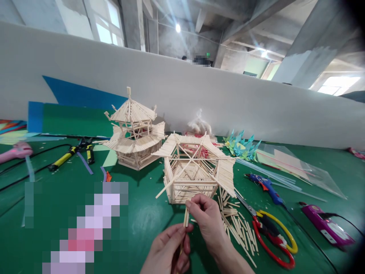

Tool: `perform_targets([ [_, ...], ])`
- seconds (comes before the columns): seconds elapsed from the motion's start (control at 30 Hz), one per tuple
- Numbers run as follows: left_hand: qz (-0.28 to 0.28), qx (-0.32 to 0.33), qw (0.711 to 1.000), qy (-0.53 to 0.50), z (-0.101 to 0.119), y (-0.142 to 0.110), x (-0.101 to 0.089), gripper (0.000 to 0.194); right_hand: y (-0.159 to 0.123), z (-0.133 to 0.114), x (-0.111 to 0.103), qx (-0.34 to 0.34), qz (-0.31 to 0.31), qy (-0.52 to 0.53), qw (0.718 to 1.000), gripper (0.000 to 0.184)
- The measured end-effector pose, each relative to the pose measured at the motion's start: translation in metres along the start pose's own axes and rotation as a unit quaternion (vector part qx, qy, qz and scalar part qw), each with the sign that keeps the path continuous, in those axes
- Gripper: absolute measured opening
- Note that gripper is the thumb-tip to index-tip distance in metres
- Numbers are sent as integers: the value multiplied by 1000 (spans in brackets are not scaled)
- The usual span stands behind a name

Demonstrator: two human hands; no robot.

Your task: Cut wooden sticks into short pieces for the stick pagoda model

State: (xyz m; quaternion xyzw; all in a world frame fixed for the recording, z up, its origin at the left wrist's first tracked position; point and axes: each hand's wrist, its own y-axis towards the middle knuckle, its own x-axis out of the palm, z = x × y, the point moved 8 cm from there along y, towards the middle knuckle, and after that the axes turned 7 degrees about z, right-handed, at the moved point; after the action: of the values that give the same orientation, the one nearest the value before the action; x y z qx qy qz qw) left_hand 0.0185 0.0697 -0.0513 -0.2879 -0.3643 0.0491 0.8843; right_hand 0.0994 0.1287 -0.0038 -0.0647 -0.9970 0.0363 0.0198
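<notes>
Thin wooden sticks [186,220] stand nearly upright between my two hands, two or so side by side. My left hand [171,245] is closed round their lower part, while the fingers of my right hand [203,213] pinch the upper end. Just behind my hands is a partly roofed pavilion model [194,182] built of such sticks, its top open in the middle. Loose short sticks [239,228] lie in a heap beside my right wrist. Farther back on the left stands a taller pavilion model [134,133] with a pointed roof.
Scissors [273,236] with red and yellow handles lie at right, near a blue glue gun [265,186] and a purple device [326,224] with cords. Yellow-handled pliers [74,152] and a pink tool [17,152] lie at left. A white partition [256,102] borders the green table [137,220].
</notes>
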Motion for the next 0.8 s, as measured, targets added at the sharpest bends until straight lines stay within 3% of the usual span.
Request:
perform_targets([
  [0.57,3,4,1000,14,-2,2,-4,25,2,-1,1,-26,-13,-57,998,21],
  [0.73,36,13,999,20,5,2,-20,26,14,-13,-19,-80,3,-128,989,21],
  [0.8,53,20,998,24,9,0,-30,25,10,-11,-21,-108,-18,-169,979,16],
])
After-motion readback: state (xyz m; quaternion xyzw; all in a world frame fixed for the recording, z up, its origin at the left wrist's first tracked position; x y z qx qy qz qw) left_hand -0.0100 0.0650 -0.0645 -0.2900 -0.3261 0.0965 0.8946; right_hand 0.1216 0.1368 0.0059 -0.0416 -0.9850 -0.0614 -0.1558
